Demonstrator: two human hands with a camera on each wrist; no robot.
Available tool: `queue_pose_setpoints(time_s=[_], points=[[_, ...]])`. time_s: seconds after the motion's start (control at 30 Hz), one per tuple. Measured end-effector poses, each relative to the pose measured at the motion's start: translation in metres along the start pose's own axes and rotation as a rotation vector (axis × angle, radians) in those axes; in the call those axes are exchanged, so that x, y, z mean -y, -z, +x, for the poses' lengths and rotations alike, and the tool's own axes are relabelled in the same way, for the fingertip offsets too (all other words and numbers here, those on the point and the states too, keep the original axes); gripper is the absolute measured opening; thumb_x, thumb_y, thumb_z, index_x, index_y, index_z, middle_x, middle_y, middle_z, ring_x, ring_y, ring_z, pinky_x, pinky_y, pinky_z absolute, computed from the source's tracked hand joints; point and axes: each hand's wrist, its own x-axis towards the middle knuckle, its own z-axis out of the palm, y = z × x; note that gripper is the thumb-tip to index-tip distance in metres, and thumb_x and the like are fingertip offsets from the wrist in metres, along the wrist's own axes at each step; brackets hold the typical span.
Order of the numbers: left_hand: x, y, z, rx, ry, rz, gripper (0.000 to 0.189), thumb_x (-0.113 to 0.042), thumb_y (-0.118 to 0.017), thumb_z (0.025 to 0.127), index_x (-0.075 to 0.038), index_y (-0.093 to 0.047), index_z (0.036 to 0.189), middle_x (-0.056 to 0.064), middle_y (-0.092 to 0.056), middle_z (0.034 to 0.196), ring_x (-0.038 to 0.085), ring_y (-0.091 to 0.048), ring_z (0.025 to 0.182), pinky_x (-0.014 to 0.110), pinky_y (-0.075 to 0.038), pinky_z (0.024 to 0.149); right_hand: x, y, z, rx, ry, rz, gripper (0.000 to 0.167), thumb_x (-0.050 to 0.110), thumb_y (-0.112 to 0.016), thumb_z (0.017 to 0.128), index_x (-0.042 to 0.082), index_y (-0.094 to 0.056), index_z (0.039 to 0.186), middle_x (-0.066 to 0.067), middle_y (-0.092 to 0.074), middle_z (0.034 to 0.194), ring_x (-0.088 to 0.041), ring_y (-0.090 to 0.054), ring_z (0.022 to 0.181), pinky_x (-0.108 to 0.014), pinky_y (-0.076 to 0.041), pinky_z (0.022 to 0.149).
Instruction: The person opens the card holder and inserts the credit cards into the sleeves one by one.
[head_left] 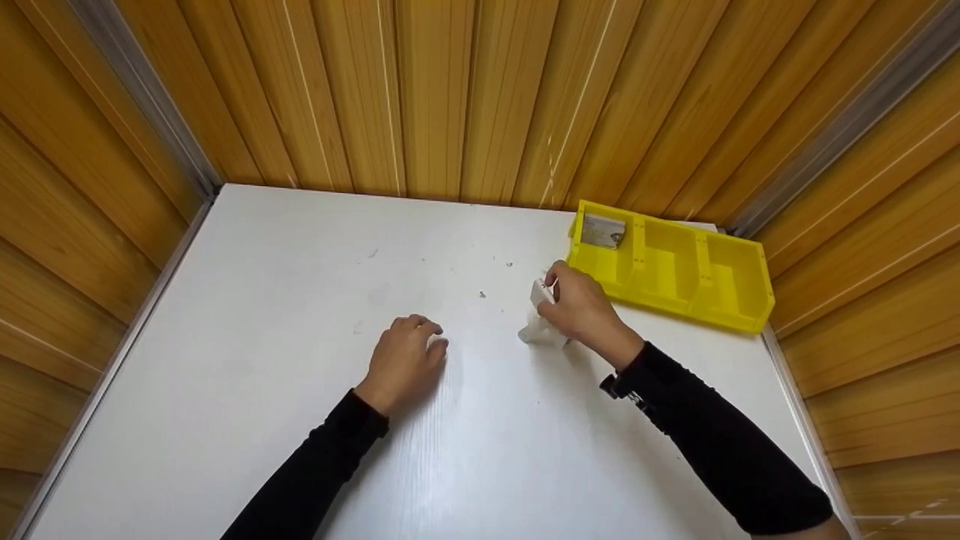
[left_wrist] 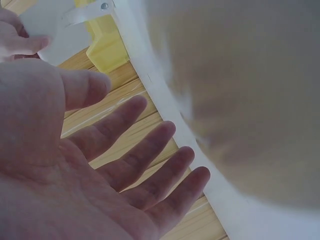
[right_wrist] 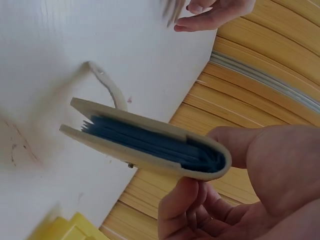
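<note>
My right hand (head_left: pixel 589 304) pinches a small white card holder (right_wrist: pixel 150 162) by its folded spine, between thumb and fingers. It is held above the white table, and in the right wrist view its covers stand slightly apart with blue inner sleeves (right_wrist: pixel 135 137) between them. A loose strap (right_wrist: pixel 112 90) sticks out from the cover; the left wrist view shows a metal snap (left_wrist: pixel 104 6) on it. My left hand (head_left: pixel 405 356) holds nothing and hovers low over the table, left of the card holder, its fingers loosely bent and spread.
A yellow three-compartment bin (head_left: pixel 694 309) stands at the back right of the white table (head_left: pixel 315 270), just beyond my right hand. Its left compartment contains a grey flat item (head_left: pixel 602 231). Wood-patterned walls (head_left: pixel 435 97) close in the back and sides. Small dark marks dot the tabletop.
</note>
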Motion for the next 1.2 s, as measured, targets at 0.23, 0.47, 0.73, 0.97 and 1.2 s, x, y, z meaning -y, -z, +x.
queue_pose_setpoints(time_s=[0.23,0.47,0.73,0.97,1.2], points=[[-0.002,-0.001,0.0,-0.002,-0.013,0.005,0.02,-0.022,-0.073,0.105,-0.006,-0.082,0.111,0.015,-0.079,0.12,0.041,-0.072,0.116,0.056,-0.059,0.095,0.013,-0.008,-0.009,-0.098,0.121,-0.119,0.028,0.005,-0.072,0.094,0.006,-0.059,0.119,-0.012,-0.065,0.106,-0.028,-0.061,0.091,-0.04,-0.055,0.08],[-0.002,-0.001,0.0,0.005,-0.003,0.003,0.018,-0.021,-0.073,0.104,-0.007,-0.083,0.11,0.014,-0.079,0.117,0.039,-0.072,0.112,0.055,-0.059,0.093,0.016,-0.048,-0.013,-0.164,0.301,-0.309,0.022,-0.003,-0.07,0.093,0.002,-0.056,0.11,-0.015,-0.062,0.096,-0.032,-0.063,0.08,-0.046,-0.057,0.069],[-0.002,-0.001,0.002,0.035,0.006,0.007,0.02,-0.022,-0.072,0.104,-0.006,-0.083,0.109,0.014,-0.079,0.117,0.041,-0.072,0.111,0.056,-0.059,0.094,0.019,-0.093,-0.005,-0.067,0.246,-0.169,0.023,0.002,-0.073,0.092,0.003,-0.058,0.11,-0.013,-0.063,0.098,-0.029,-0.061,0.081,-0.046,-0.057,0.075],[-0.001,-0.002,0.002,0.028,-0.004,0.02,0.02,-0.021,-0.073,0.103,-0.006,-0.083,0.109,0.014,-0.08,0.115,0.04,-0.073,0.106,0.054,-0.06,0.092,0.017,-0.122,0.001,-0.074,0.29,-0.062,0.021,0.006,-0.075,0.087,0.004,-0.064,0.105,-0.011,-0.065,0.099,-0.03,-0.064,0.088,-0.049,-0.056,0.08],[0.0,-0.004,0.001,0.018,-0.025,0.033,0.02,-0.021,-0.074,0.103,-0.005,-0.084,0.109,0.014,-0.08,0.113,0.04,-0.073,0.104,0.054,-0.061,0.091,0.028,-0.117,-0.003,-0.069,0.328,-0.053,0.008,0.001,-0.072,0.087,0.002,-0.073,0.094,-0.012,-0.068,0.09,-0.031,-0.065,0.086,-0.046,-0.055,0.078]])
